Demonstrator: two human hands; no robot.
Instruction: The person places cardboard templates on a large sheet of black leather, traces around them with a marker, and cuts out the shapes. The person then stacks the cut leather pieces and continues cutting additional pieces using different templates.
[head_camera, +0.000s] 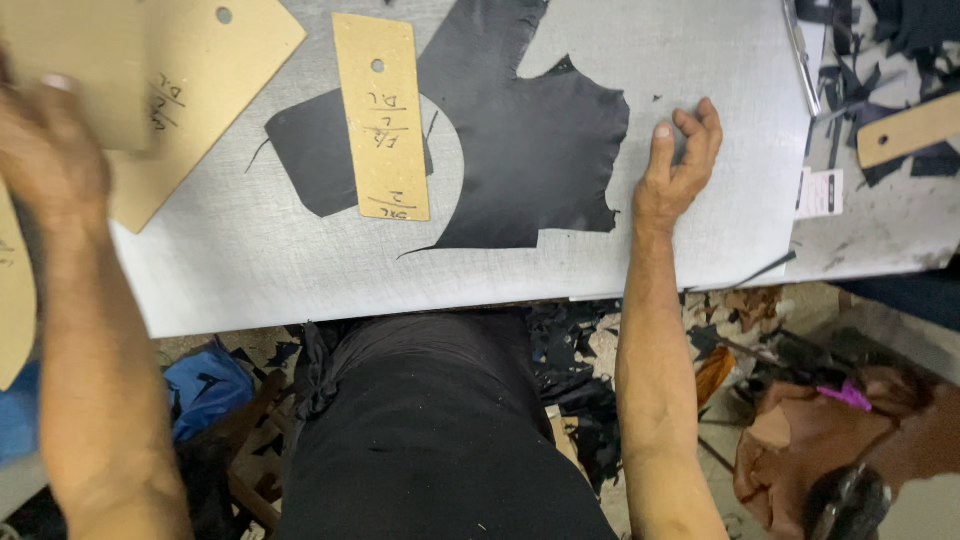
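We see the right hand (678, 165) resting on the grey cutting board (300, 270) near its right edge, fingers loosely curled and holding nothing — just beside the black leather piece (530, 140), which lies flat across the board's middle toward the far edge. A narrow tan cardboard pattern (382, 115) with a punched hole lies on the leather's left part. At the far-left corner the left hand (50, 150), blurred, lies against a larger tan pattern (190, 100) — we cannot tell its finger spread. Leather scraps (800, 430) cover the floor below.
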